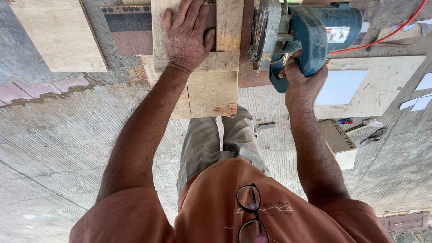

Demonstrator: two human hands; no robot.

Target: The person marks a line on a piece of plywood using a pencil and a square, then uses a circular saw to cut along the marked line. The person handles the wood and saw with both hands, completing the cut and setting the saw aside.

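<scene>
My left hand [186,38] lies flat, fingers spread, pressing down on a pale plywood board [211,87] in front of my legs. My right hand [302,81] is closed around the handle of a blue electric circular saw [315,29]. The saw's metal base and guard [263,31] sit just right of the board's edge, over a reddish strip of wood [249,74]. A red cable [382,38] runs from the saw to the upper right. The blade itself is hidden.
A ribbed concrete floor [58,135] lies below. A plywood sheet [58,33] is at upper left, with a dark printed board [130,29] beside it. At right, a plywood panel [382,96] carries a white sheet [339,87]; a small block [337,137] lies below it. Glasses [249,211] hang on my orange shirt.
</scene>
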